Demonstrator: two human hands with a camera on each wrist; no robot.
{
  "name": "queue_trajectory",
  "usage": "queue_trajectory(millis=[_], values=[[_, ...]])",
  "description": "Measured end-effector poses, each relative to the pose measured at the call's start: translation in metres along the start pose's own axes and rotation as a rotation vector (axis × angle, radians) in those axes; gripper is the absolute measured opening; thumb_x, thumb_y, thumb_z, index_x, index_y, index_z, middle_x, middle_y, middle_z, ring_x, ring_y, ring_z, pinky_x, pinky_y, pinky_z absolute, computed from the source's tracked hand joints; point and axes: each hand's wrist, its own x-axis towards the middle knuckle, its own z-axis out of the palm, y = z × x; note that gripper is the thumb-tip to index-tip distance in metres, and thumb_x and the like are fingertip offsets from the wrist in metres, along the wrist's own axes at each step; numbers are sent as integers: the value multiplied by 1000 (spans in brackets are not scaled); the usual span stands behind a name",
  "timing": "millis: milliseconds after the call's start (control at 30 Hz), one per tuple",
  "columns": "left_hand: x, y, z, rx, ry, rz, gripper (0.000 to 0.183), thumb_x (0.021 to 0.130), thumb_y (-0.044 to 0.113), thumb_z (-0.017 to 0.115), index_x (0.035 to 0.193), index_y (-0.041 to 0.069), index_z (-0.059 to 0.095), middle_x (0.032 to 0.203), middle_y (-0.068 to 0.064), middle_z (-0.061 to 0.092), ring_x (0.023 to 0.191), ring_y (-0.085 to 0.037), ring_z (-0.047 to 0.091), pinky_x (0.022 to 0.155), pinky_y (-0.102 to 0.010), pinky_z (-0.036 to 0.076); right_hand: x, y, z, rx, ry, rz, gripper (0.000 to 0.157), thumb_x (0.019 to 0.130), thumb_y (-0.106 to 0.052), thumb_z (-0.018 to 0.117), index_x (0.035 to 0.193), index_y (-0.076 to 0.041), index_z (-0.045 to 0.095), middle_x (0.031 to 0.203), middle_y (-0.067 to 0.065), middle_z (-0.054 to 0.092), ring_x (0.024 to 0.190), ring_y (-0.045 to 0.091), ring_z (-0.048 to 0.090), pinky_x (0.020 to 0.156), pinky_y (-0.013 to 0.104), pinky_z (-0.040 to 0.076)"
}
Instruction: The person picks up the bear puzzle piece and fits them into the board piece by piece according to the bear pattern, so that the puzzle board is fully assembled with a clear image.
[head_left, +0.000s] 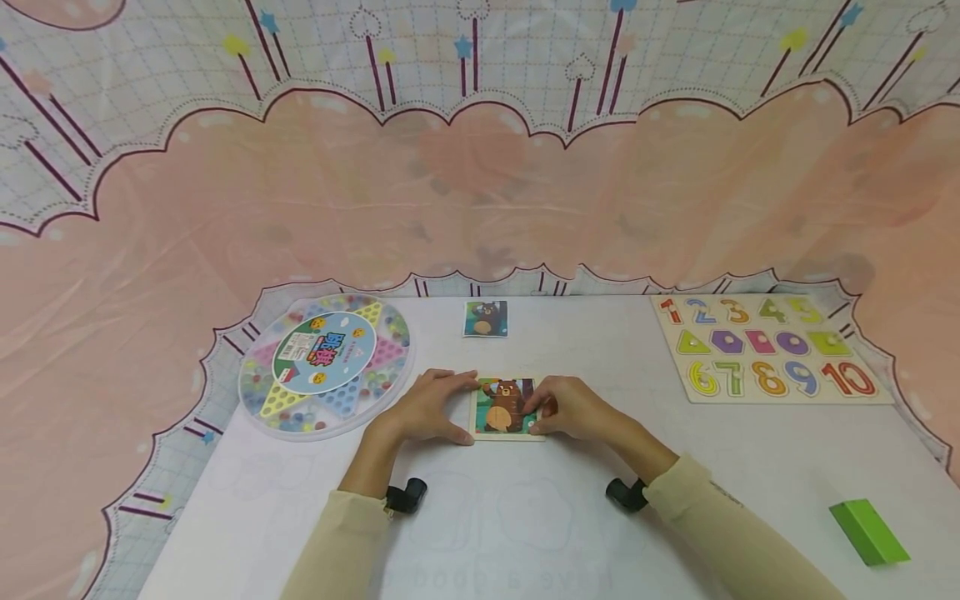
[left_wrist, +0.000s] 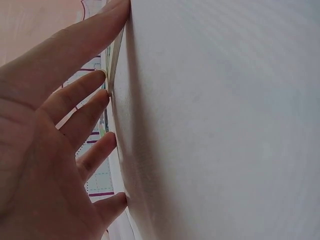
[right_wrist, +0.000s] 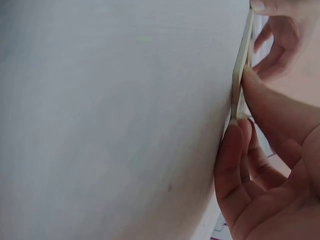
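A small square wooden bear jigsaw puzzle (head_left: 504, 410) lies in front of me, a brown bear on a green background in a pale frame. My left hand (head_left: 423, 408) rests along its left side, thumb at the lower corner and forefinger at the upper one. In the left wrist view the fingers (left_wrist: 97, 152) are spread and fairly straight, tips down at the table. My right hand (head_left: 573, 408) holds the puzzle's right side with bent fingers. In the right wrist view, its thumb lies on the board's pale edge (right_wrist: 241, 60) and its fingertips meet the corner.
Behind the puzzle lies a matching bear picture card (head_left: 486, 319). A round Chinese checkers set (head_left: 390, 392) with coloured marbles is at the left. At the right back lies a number and shape puzzle board (head_left: 678, 346). A green block (head_left: 868, 532) sits at the right front.
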Motion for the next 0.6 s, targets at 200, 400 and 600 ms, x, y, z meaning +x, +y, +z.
queue_trajectory(millis=[200, 400, 600], values=[[0, 1, 0, 4, -2, 1, 82, 70, 28, 93, 144, 21, 59, 161, 3, 46, 152, -33, 32, 123, -60, 31, -7, 1, -7, -14, -33, -29, 25, 82, -18, 85, 106, -12, 78, 101, 1, 69, 86, 13, 57, 72, 19, 47], [1, 2, 0, 8, -13, -3, 83, 71, 28, 93, 146, 22, 57, 162, 5, 45, 154, -32, 30, 124, -59, 30, -19, 6, -14, 22, -41, 12, 37, 86, -28, 82, 119, -14, 74, 111, 1, 73, 95, 13, 61, 82, 25, 52], [0, 0, -1, 20, -8, 0, 83, 71, 29, 92, 146, 21, 57, 163, 4, 44, 154, -33, 30, 124, -60, 30, -33, 12, -24, 39, -5, 49, 47, 87, -33, 81, 129, -15, 68, 120, 4, 70, 104, 17, 62, 86, 29, 55]])
